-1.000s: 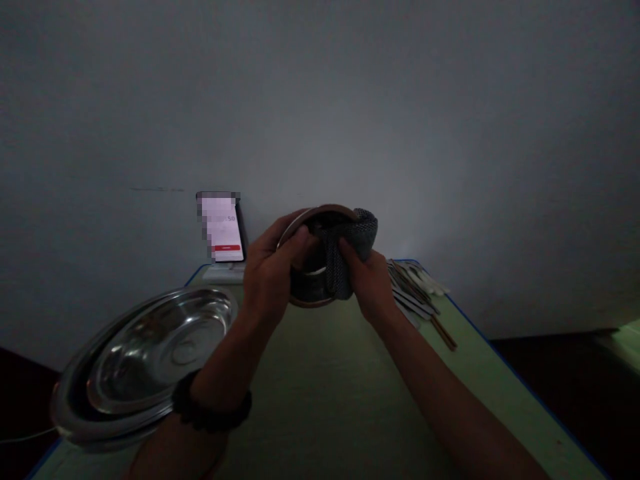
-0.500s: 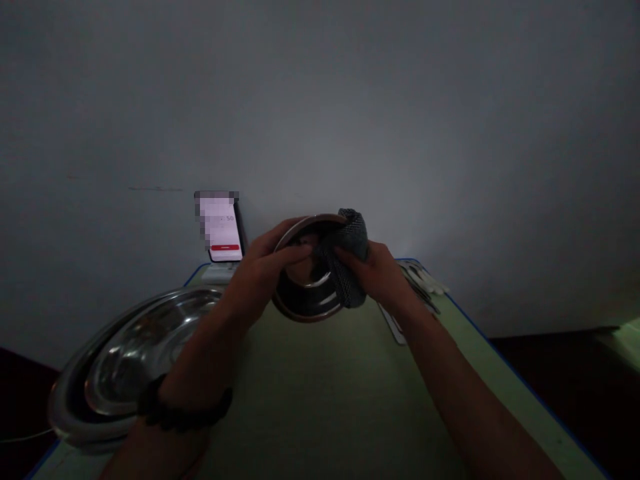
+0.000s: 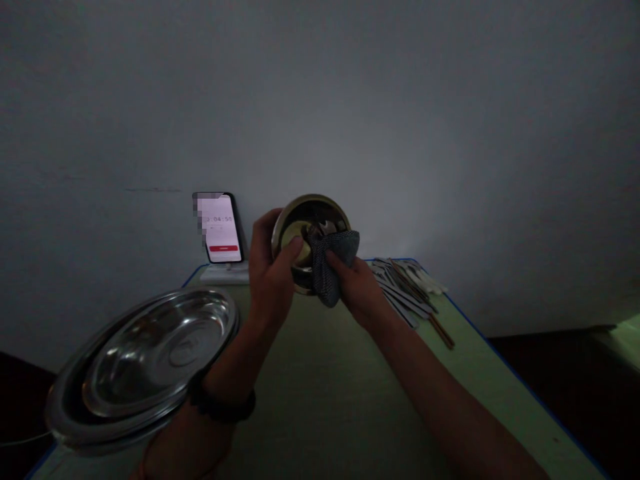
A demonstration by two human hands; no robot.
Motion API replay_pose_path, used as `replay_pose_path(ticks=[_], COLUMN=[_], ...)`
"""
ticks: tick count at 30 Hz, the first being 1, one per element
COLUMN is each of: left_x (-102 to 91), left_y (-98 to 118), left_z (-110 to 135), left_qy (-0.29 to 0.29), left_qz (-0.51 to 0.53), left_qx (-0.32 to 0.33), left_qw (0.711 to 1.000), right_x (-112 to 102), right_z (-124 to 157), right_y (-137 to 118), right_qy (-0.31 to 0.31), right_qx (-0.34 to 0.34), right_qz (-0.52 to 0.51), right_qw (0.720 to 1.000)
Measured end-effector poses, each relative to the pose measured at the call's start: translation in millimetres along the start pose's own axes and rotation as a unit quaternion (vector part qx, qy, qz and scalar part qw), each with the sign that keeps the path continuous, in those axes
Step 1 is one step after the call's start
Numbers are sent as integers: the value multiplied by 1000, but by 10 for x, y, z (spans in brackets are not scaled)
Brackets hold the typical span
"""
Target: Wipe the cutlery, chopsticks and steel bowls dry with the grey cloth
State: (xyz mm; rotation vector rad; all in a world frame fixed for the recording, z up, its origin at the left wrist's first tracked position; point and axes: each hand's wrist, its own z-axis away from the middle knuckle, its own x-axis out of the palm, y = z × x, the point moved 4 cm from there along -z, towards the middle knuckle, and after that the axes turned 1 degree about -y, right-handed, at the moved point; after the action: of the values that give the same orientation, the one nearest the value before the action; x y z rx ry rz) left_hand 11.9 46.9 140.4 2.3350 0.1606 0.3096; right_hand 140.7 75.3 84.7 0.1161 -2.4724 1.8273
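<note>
A shiny metal bowl point(image 3: 314, 201) is held up above the table, its hollow side facing me. My left hand point(image 3: 273, 267) grips the bowl's left side, thumb inside and fingers behind the rim. A grey woven cloth point(image 3: 330, 273) is pinched in my right hand point(image 3: 357, 283), with the thumb on top. The cloth lies over the bowl's lower right rim and reaches into its inside. My right fingers are mostly hidden behind the cloth and bowl.
Nested large metal basins point(image 3: 150, 360) stand on the green table point(image 3: 310, 393) at left. Behind them a lit phone point(image 3: 223, 230) leans upright on a white stand point(image 3: 225, 274). Metal cutlery point(image 3: 400, 293) and wooden chopsticks point(image 3: 442, 332) lie at right. A grey wall point(image 3: 320, 100) rises behind.
The bowl has turned and risen slightly, tilting differently toward me. The cloth has shifted left and down along the rim with my right hand. More of the cutlery and basins shows.
</note>
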Motion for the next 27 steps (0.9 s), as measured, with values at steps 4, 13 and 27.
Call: replay_pose_path(ticks=[4, 13, 27], left_x=[-21, 58, 27], left_y=[9, 59, 111], left_z=[-102, -46, -87], left_qy=[-168, -114, -185], left_qz=[69, 50, 107], left_qx=[-137, -87, -124], left_qw=[974, 988, 969], right_x=[-246, -191, -271], right_z=[-96, -5, -24], right_y=[-204, -386, -440], right_qy=[-47, 77, 35], right_qx=[-20, -127, -153], right_qz=[156, 209, 254], right_qw=[986, 967, 954])
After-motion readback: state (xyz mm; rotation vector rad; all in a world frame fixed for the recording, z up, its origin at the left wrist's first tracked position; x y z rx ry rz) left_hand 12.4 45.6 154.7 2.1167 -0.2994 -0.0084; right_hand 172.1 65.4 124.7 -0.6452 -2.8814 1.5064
